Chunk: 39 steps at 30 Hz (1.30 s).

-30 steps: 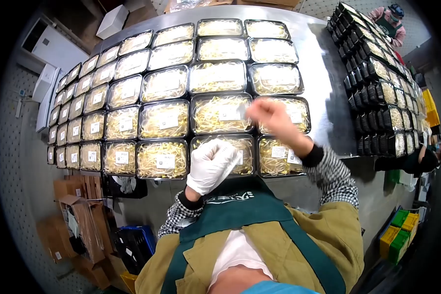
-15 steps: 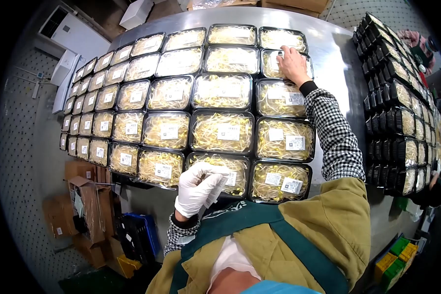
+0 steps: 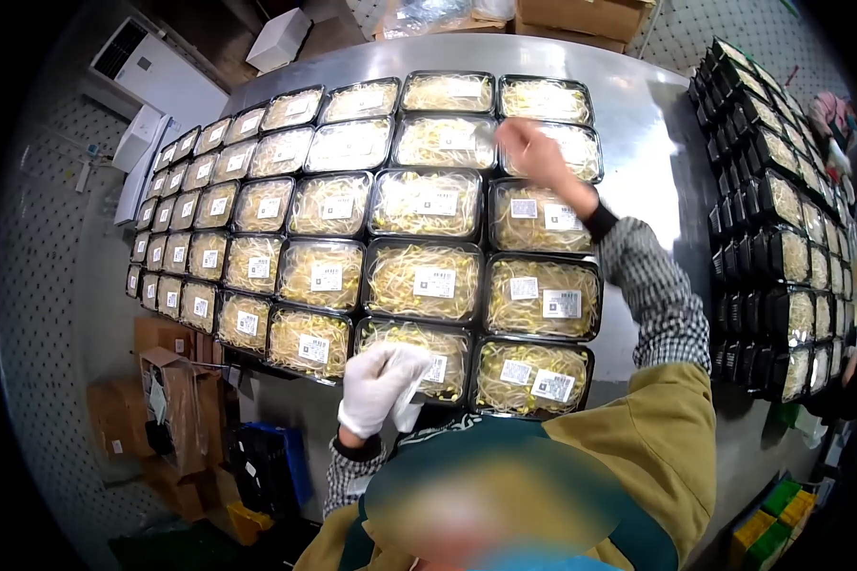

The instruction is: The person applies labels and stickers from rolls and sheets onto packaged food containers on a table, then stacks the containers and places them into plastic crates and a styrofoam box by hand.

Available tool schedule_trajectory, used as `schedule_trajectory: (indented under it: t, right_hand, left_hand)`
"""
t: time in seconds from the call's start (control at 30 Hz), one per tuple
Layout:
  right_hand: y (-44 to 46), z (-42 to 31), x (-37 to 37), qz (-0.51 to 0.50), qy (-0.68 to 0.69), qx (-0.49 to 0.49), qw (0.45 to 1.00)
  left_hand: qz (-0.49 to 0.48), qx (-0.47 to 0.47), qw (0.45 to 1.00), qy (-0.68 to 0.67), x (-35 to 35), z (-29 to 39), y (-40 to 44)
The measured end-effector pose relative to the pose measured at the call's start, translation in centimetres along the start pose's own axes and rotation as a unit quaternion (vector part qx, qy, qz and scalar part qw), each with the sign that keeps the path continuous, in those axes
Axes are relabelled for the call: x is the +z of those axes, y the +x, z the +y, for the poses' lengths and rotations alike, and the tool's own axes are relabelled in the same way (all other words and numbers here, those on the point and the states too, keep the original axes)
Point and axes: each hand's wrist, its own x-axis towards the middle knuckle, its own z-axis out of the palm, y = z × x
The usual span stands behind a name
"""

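Note:
Rows of black plastic trays of bean sprouts [image 3: 424,282] under clear film, most with white labels, cover much of the metal table. My right hand [image 3: 537,155], bare and smeared by motion, is over the right-hand column, at the left edge of a tray of sprouts [image 3: 581,152] in the second row from the back. Its fingers are too blurred to read. My left hand [image 3: 379,385], in a white glove, is closed over the front row on a white paper strip [image 3: 408,415]. Three trays at the front of the right column, including the nearest one [image 3: 533,378], carry two labels each.
Tall stacks of packed trays [image 3: 786,228] stand along the right. Cardboard boxes [image 3: 176,419] and a dark crate [image 3: 262,466] lie below left. More cardboard [image 3: 581,17] is beyond the table [image 3: 638,114]. Another person's pink sleeve [image 3: 828,112] shows far right.
My right hand has lifted away from the second-row tray and swung left. My left hand stays nearly in place, still closed. The view has shifted, so the trays appear lower.

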Motion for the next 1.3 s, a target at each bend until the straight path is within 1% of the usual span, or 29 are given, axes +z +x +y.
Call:
schedule_trajectory:
  t: [0.03, 0.07, 0.13, 0.17, 0.23, 0.27, 0.37, 0.4, 0.47, 0.5, 0.53, 0.57, 0.6, 0.63, 0.67, 0.7, 0.73, 0.77, 0.8, 0.87, 0.9, 0.93, 1.0, 1.03, 1.1, 1.13, 1.2, 1.27, 1.3]
  right_hand:
    - [3.9, 4.6, -1.1, 0.056, -0.139, 0.029, 0.988]
    - [7.4, 10.3, -2.5, 0.071, -0.292, -0.060, 0.952]
    - [10.5, 12.7, -3.9, -0.003, -0.390, 0.039, 0.920]
    - [11.4, 13.8, -4.0, -0.030, -0.394, 0.046, 0.918]
    - [11.7, 15.0, -3.0, -0.074, -0.414, 0.066, 0.905]
    - [11.6, 15.0, -2.2, -0.060, -0.450, 0.070, 0.888]
    - [11.6, 15.7, -2.2, -0.063, -0.451, 0.044, 0.889]
    - [11.7, 15.6, -2.4, -0.060, -0.445, 0.042, 0.893]
    - [11.5, 16.6, -2.4, -0.012, -0.482, 0.004, 0.876]
    - [10.9, 14.6, -1.5, 0.029, -0.453, -0.029, 0.890]
    - [9.7, 11.6, -0.3, 0.068, -0.420, -0.061, 0.903]
    - [8.4, 9.2, 1.6, 0.067, -0.307, -0.133, 0.940]
    - [5.2, 2.9, 3.5, -0.039, -0.145, -0.055, 0.987]
    - [1.8, -0.6, 5.3, -0.199, 0.015, -0.012, 0.980]
    - [-1.8, -10.0, 5.0, -0.386, 0.018, 0.270, 0.882]
    - [-6.5, -10.7, 6.4, -0.469, 0.158, 0.024, 0.869]
    - [-9.8, -14.3, 6.8, -0.515, 0.251, 0.038, 0.819]
    - [-12.6, -16.6, 6.9, -0.515, 0.285, 0.121, 0.799]
    - [-14.2, -18.1, 7.3, -0.507, 0.318, 0.203, 0.775]
    - [-14.8, -19.0, 7.9, -0.418, 0.221, 0.169, 0.865]
    - [-15.5, -17.8, 8.9, -0.335, 0.203, 0.152, 0.907]
    - [-15.2, -17.7, 9.3, -0.302, 0.084, 0.145, 0.938]
    - [-15.8, -17.8, 11.2, -0.275, -0.046, 0.082, 0.957]
    - [-16.7, -17.7, 12.6, -0.250, -0.113, 0.047, 0.960]
    - [-18.9, -17.5, 15.2, -0.188, -0.239, -0.044, 0.952]
    - [-19.4, -17.4, 15.8, -0.170, -0.305, -0.092, 0.932]
    - [-20.2, -17.8, 16.5, -0.135, -0.340, -0.083, 0.927]
    - [-20.2, -18.2, 16.6, -0.083, -0.343, -0.065, 0.933]
    - [-20.3, -19.2, 16.2, -0.090, -0.363, -0.052, 0.926]
  left_hand:
    - [-0.008, 0.019, 1.000, 0.013, -0.3, 0.4, -0.6]
    - [-0.006, 0.018, 0.999, 0.029, -1.3, -0.3, -1.5]
    - [0.046, -0.061, 0.996, -0.047, -1.4, 0.9, -3.0]
    - [0.059, -0.029, 0.997, -0.050, -1.6, 0.5, -3.4]
    - [0.078, -0.018, 0.995, -0.064, -1.9, 0.3, -3.7]
    - [0.085, -0.016, 0.995, -0.055, -2.2, 0.1, -3.9]
    - [0.095, -0.037, 0.992, -0.069, -2.3, 0.4, -4.2]
    - [0.096, -0.040, 0.994, -0.033, -2.3, 0.2, -4.1]
    - [0.016, 0.045, 0.998, -0.046, -3.1, -0.5, -3.6]
    - [0.024, 0.029, 0.999, -0.028, -3.2, -0.9, -3.5]
    - [0.035, 0.083, 0.994, 0.066, -2.9, -0.5, -2.9]
    - [0.051, 0.084, 0.991, 0.085, -2.9, -0.9, -2.8]
    - [0.078, 0.042, 0.995, 0.051, -2.8, -1.4, -2.8]
    - [0.111, 0.082, 0.987, 0.084, -2.6, -2.1, -2.4]
    - [0.145, 0.102, 0.981, 0.077, -2.1, -1.6, -2.2]
    - [0.158, 0.146, 0.972, 0.099, -2.4, -2.2, -2.0]
    - [0.168, 0.192, 0.960, 0.119, -2.8, -3.2, -2.2]
    - [0.169, 0.212, 0.957, 0.103, -3.5, -5.7, -2.5]
    - [0.140, 0.171, 0.967, 0.130, -4.4, -5.5, -3.2]
    - [0.092, 0.122, 0.981, 0.118, -5.7, -4.8, -4.4]
    - [0.014, -0.023, 1.000, -0.002, -6.8, -3.8, -5.3]
    - [-0.023, -0.024, 0.998, -0.049, -8.1, -4.5, -5.8]
    - [-0.037, -0.008, 0.997, -0.067, -10.7, -5.5, -6.5]
    - [-0.048, -0.030, 0.991, -0.122, -11.6, -5.3, -6.8]
    - [-0.042, -0.037, 0.985, -0.161, -12.9, -5.0, -7.0]
    - [-0.042, -0.030, 0.987, -0.154, -13.2, -5.2, -7.1]
    - [-0.053, -0.012, 0.989, -0.135, -14.1, -5.5, -7.2]
    - [-0.046, 0.064, 0.994, -0.080, -14.6, -6.3, -6.9]
    - [-0.028, 0.129, 0.990, -0.038, -14.6, -7.1, -6.4]
